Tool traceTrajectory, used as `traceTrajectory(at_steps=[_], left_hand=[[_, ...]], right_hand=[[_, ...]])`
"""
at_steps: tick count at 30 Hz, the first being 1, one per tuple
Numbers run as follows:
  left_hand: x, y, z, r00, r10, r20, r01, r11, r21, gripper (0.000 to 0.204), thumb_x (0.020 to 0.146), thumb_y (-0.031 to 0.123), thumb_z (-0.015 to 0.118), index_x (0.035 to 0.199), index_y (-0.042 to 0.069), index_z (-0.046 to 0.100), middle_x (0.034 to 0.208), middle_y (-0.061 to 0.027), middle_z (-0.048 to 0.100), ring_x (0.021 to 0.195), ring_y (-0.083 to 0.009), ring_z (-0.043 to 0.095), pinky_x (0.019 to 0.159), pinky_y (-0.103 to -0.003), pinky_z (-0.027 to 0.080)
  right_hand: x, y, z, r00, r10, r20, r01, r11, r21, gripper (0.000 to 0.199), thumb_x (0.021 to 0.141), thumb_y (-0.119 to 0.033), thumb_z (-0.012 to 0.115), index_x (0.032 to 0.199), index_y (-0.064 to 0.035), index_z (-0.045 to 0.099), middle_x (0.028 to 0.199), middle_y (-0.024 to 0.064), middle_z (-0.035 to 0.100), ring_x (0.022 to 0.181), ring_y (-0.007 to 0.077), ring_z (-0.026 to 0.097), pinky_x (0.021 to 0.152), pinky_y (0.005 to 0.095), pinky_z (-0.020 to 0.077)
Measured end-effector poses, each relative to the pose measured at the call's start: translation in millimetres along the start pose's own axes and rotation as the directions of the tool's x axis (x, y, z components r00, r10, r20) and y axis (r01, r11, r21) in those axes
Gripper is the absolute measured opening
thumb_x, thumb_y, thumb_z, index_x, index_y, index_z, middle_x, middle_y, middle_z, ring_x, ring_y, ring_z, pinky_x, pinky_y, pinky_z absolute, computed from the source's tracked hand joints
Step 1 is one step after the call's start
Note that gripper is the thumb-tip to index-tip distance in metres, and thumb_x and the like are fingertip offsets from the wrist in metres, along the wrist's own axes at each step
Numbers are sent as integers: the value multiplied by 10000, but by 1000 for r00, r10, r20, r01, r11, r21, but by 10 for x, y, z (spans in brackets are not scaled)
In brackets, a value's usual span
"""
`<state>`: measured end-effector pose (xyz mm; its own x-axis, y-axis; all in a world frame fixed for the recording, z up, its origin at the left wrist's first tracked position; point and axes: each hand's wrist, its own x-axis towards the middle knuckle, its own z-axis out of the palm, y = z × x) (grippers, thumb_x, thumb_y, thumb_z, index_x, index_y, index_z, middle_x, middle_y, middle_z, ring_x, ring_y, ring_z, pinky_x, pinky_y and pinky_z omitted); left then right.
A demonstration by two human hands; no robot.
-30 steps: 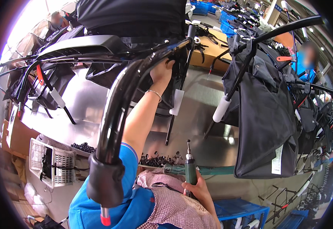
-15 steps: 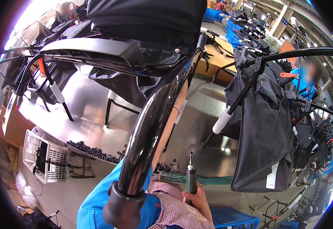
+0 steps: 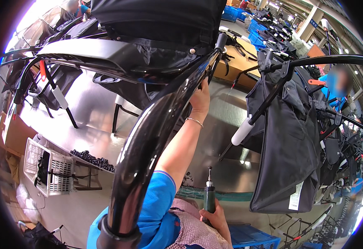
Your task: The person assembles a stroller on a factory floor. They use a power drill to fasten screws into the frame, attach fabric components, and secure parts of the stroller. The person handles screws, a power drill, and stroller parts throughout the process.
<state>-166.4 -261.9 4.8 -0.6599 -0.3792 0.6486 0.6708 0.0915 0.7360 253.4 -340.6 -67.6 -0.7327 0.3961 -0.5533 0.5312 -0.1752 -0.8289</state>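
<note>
Head view: left hand [image 3: 201, 97] reaches up, gripping the black frame tube [image 3: 156, 128]; right hand [image 3: 215, 215] clasps an upright screwdriver [image 3: 209, 198].

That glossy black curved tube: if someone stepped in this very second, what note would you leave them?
Left hand: raised, gripping the glossy black curved tube near its upper joint, under the black fabric seat.
Right hand: low, holding the dark green pen-shaped power screwdriver upright, bit up, touching nothing.
Done: frame propped over the steel table.
Left: cannot tell which fastener is next; small black parts lie on the table edge.
</note>
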Motion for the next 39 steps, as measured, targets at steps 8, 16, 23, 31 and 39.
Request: traceTrajectory(at_steps=[8,16,23,31,39], left_hand=[[-40,148,71,999,26,25,-25,998,-66,110,741,48,727,827,87,671,798,-47,652,772,-226,597,695,-322,492],[315,-486,-197,954,189,231,-214,973,91,111,747,-8,710,849,25,681,840,-63,659,801,-196,603,736,-282,477],[426,-725,-107,824,-183,536,410,845,-342,98,816,-14,685,913,-18,672,808,30,621,719,-28,517,657,-171,411],[340,-706,-42,863,-250,439,440,799,-409,74,847,-31,630,917,-18,651,827,17,616,749,-44,520,682,-178,408],[414,-303,-138,746,-325,582,583,741,-333,128,856,-37,619,980,-5,622,892,-1,615,807,-74,537,736,-218,435]], right_hand=[[39,-4,-28,998,-36,-51,34,999,-23,647,650,-265,832,1162,-6,532,910,68,582,823,162,549,725,317,465],[422,-891,173,981,-184,57,165,955,246,692,701,-211,834,1245,4,465,878,25,527,827,120,531,706,267,472],[1058,-1777,254,848,-517,119,497,853,159,784,729,-193,826,1324,34,368,1029,39,489,900,112,546,754,259,508],[1363,-2367,468,843,-526,111,495,840,220,744,695,-204,856,1267,12,431,903,20,529,698,84,555,619,225,509],[1457,-2558,448,861,-494,124,463,860,213,634,693,-182,850,1181,-8,485,761,-27,501,563,61,496,451,220,413]])
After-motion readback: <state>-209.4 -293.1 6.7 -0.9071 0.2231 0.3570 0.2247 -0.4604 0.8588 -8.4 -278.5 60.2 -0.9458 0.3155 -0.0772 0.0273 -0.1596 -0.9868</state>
